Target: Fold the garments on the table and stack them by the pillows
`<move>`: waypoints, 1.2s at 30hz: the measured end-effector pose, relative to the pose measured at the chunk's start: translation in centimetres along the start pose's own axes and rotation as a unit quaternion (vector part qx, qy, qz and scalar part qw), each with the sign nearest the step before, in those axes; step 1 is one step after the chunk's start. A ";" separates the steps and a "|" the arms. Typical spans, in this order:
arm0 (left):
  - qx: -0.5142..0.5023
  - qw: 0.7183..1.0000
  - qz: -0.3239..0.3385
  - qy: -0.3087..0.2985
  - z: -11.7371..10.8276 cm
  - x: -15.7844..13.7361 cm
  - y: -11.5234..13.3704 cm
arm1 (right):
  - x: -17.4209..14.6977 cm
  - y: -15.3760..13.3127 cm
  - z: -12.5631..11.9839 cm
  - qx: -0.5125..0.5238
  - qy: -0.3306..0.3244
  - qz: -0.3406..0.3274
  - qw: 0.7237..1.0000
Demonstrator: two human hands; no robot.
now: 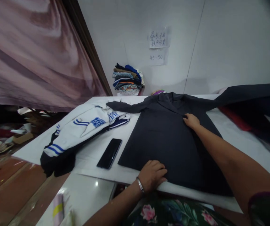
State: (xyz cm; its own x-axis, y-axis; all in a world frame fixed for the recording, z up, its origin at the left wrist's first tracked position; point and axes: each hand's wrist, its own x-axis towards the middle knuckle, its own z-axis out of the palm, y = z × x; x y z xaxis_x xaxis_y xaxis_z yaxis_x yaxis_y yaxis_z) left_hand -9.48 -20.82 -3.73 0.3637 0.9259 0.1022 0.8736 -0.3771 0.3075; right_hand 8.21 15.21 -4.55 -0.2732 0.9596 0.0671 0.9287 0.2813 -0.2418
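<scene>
A dark grey suit jacket (163,138) lies spread on the white table, its collar toward the wall and its hem at the near edge. One sleeve reaches left over a white-and-navy jacket (85,122); the other stretches out to the right. My left hand (152,174), with a bracelet at the wrist, rests flat on the hem, fingers out. My right hand (191,121) pinches the front edge of the suit jacket near the lapel. A black smartphone (109,153) lies on the table left of the suit jacket.
A stack of folded clothes (127,80) stands at the back by the wall. More dark and red clothing (257,122) lies at the right. Handwritten paper signs (158,47) hang on the wall. A pink curtain (38,56) hangs at the left.
</scene>
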 end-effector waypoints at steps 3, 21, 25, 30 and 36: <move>0.011 1.000 -0.007 -0.005 0.1 0.3 0.3 | -2.2 0.2 0.5 0.001 0.006 -0.029 1.000; 0.044 0.978 -0.156 0.127 -1.0 -3.4 -2.0 | -25.2 2.1 -1.0 0.119 -0.022 -0.271 0.955; 0.048 0.975 -0.161 0.148 -1.6 -2.6 -1.6 | -29.1 -0.1 -2.0 0.154 -0.057 -0.355 0.921; 0.059 0.972 -0.161 0.159 -2.6 -1.8 -1.5 | -29.7 -0.7 -1.7 0.123 -0.039 -0.360 0.924; 0.051 0.976 -0.152 0.148 -2.1 -2.4 -1.4 | -29.5 -0.6 -1.6 0.115 -0.022 -0.382 0.917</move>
State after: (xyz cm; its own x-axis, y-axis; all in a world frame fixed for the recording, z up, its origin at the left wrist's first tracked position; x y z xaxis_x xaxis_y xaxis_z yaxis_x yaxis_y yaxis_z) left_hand -12.28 -22.51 -2.45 -0.0139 0.9555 0.2947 0.9598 -0.0699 0.2719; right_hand 16.10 -13.23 -4.79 -0.8360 0.4810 0.2642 0.3867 0.8579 -0.3383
